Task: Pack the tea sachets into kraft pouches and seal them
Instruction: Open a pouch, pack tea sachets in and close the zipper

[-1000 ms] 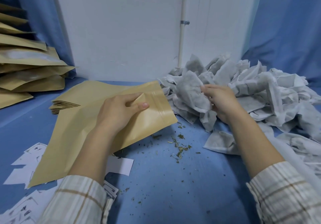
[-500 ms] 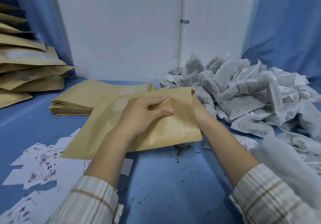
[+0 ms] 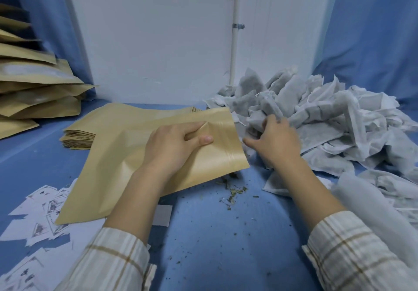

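A flat kraft pouch [image 3: 126, 168], tan and lightly creased with a zip strip near its mouth, lies slanted over the middle of the blue counter [image 3: 203, 245], its mouth toward the heap of grey-white tea sachets [image 3: 316, 119] at the counter's right back. The left hand [image 3: 174, 146] pinches the pouch's upper layer near the mouth, thumb on top. The right hand [image 3: 273, 141] reaches into the heap's edge, fingers curled round a sachet [image 3: 260, 119].
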Demonstrator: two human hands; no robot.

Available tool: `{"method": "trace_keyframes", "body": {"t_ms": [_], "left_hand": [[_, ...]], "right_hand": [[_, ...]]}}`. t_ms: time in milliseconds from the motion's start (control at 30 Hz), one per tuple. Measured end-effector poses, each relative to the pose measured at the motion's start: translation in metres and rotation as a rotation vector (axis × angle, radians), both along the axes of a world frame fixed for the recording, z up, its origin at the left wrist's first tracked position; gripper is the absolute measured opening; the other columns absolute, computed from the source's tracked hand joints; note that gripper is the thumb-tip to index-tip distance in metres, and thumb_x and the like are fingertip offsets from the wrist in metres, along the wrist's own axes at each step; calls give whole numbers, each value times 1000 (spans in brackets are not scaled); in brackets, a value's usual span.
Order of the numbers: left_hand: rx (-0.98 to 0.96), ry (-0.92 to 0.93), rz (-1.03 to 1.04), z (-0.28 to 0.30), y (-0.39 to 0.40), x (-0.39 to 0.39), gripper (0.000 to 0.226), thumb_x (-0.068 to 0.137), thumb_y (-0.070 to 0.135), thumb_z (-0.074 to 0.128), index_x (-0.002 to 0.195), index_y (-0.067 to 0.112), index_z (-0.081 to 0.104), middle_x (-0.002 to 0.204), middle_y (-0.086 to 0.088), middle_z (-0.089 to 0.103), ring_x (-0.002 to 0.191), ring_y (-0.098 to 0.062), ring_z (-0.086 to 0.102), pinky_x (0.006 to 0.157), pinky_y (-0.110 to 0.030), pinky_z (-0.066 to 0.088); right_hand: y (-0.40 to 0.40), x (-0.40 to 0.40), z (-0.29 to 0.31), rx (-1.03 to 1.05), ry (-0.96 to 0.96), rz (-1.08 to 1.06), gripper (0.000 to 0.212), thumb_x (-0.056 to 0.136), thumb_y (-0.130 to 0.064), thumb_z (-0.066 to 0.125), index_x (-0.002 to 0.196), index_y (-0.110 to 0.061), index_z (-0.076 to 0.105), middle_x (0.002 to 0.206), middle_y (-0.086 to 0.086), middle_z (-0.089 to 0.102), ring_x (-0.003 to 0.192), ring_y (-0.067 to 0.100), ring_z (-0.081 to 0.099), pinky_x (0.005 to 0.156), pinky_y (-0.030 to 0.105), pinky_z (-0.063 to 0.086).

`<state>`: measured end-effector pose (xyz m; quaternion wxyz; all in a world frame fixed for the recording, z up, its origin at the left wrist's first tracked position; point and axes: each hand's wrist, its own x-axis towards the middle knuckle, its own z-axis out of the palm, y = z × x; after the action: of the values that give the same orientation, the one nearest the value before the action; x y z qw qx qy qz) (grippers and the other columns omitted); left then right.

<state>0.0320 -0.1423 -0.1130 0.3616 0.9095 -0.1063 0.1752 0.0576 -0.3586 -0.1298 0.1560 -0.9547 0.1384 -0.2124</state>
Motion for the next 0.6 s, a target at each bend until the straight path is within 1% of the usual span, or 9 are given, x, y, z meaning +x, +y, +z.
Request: {"method": "trace_keyframes", "body": {"t_ms": [100, 133, 200, 267, 333, 367, 467, 533, 600], "left_hand": [[20, -24, 2, -1, -1, -1, 36, 80, 54, 64, 115, 46, 63, 122, 14, 64, 117, -12, 52, 100, -35, 38], [21, -25, 2, -1, -1, -1, 36, 81, 53, 64, 116, 46, 62, 123, 14, 64, 118, -12, 52, 101, -36, 38], [19, -22, 13, -2, -1, 0, 37, 81, 54, 63, 118, 46, 62, 124, 14, 63, 119, -13, 52, 102, -37, 38], [8, -34, 26, -2, 1, 1, 38, 81, 54, 63, 118, 44, 62, 124, 13, 63, 118, -12, 52, 101, -36, 38], [-24, -54, 31, -2, 3, 1, 37, 81, 52, 64, 117, 44, 63, 120, 14, 65, 115, -11, 54, 99, -34, 40], [-46, -61, 30, -2, 3, 1, 36, 81, 52, 64, 117, 45, 63, 118, 14, 66, 114, -10, 54, 97, -32, 40], [-94, -69, 28, -2, 6, 2, 31, 80, 51, 66, 111, 49, 63, 115, 17, 67, 105, 1, 52, 85, -22, 40], [-120, -65, 19, -2, 9, 3, 23, 79, 50, 68, 101, 53, 62, 112, 19, 68, 92, 12, 46, 74, -12, 36], [-150, -45, -6, -2, 12, 3, 23, 77, 51, 69, 99, 54, 62, 112, 24, 66, 90, 16, 44, 73, -5, 32]], "right_hand": [[-8, 4, -8, -10, 201, -103, 64, 81, -24, 63, 128, -2, 26, 120, 19, 51, 107, 34, 53, 71, 32, 38], [-9, 5, -7, 43, 187, -94, 63, 81, -17, 62, 128, 1, 24, 115, 20, 55, 104, 33, 55, 69, 31, 39], [-13, 7, 3, 226, 62, -55, 63, 78, -22, 66, 123, 3, 30, 107, 17, 58, 100, 31, 57, 67, 30, 39], [-15, 5, 18, 474, -88, 30, 48, 70, -34, 68, 102, -5, 48, 90, 13, 57, 84, 27, 57, 60, 31, 39], [-14, -1, 27, 766, -151, 191, 24, 63, -33, 64, 69, -14, 49, 69, 7, 48, 66, 21, 49, 58, 37, 47], [-13, -3, 29, 888, -124, 273, 19, 63, -29, 62, 63, -15, 49, 65, 6, 45, 65, 19, 47, 62, 36, 48], [-10, -4, 30, 1176, 25, 507, 11, 70, -16, 60, 75, -7, 64, 70, 6, 58, 70, 21, 55, 76, 37, 49], [-12, -3, 27, 1238, 94, 605, 36, 69, -17, 61, 100, 0, 68, 94, 11, 67, 83, 23, 61, 84, 37, 49], [-13, -3, 24, 1232, 111, 726, 38, 71, -14, 64, 108, -9, 69, 109, 13, 68, 91, 21, 64, 80, 27, 51]]}}
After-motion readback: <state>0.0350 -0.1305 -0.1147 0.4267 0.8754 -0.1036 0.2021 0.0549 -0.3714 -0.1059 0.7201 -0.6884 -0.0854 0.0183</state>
